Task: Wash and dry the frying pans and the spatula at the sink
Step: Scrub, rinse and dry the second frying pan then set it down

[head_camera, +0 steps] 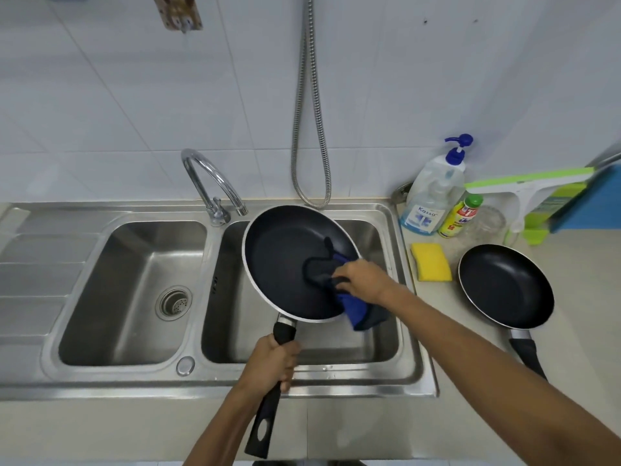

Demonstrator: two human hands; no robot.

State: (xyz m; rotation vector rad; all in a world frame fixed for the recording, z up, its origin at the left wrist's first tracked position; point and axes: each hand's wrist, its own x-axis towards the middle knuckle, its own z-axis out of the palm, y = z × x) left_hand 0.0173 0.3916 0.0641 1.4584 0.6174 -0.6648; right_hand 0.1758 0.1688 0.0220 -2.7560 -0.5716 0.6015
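Over right sink basin [383,338], large frying pan [285,260] held tilted by handle in left hand [272,361]; blue cloth [356,307] gripped by right hand [361,275], pressed inside. Pan judged rigid, fairly heavy, possibly slick when wet; handle best hold. Cloth soft.

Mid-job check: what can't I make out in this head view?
Head view:
- Right basin floor: mostly under the large pan.
- Right hand: fingers partly buried in blue cloth.
- Small pan handle's end: behind right forearm.
- Yellow bottle label: too small.
- Spatula: nowhere in frame.
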